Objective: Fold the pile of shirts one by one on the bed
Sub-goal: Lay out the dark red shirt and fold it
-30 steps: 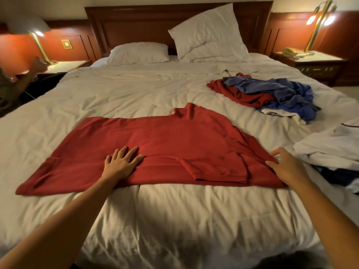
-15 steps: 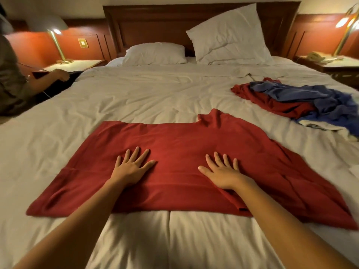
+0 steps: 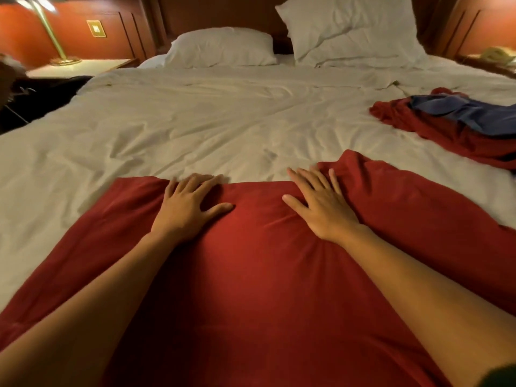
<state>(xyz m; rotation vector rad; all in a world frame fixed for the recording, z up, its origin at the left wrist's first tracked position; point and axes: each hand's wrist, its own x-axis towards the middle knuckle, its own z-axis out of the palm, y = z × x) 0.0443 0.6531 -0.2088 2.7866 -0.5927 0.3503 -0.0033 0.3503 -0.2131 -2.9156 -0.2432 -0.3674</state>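
A red shirt (image 3: 259, 275) lies spread flat on the white bed (image 3: 209, 121) and fills the lower half of the view. My left hand (image 3: 187, 205) presses flat on the shirt near its far edge, fingers spread. A little to its right my right hand (image 3: 321, 202) also lies flat on the shirt, beside a raised ridge of red cloth. Neither hand holds any fabric. The pile of shirts (image 3: 458, 127), a red one with a blue one on top, lies crumpled at the right edge of the bed.
Two white pillows (image 3: 220, 47) lean at the wooden headboard. A bedside table with a brass lamp (image 3: 60, 55) stands at the left, another table with a telephone (image 3: 497, 55) at the right. Dark objects (image 3: 36, 99) sit by the bed's left edge.
Both hands have slid forward across the red shirt from its middle to its far edge. My head has moved closer and lower, so the shirt fills more of the view.
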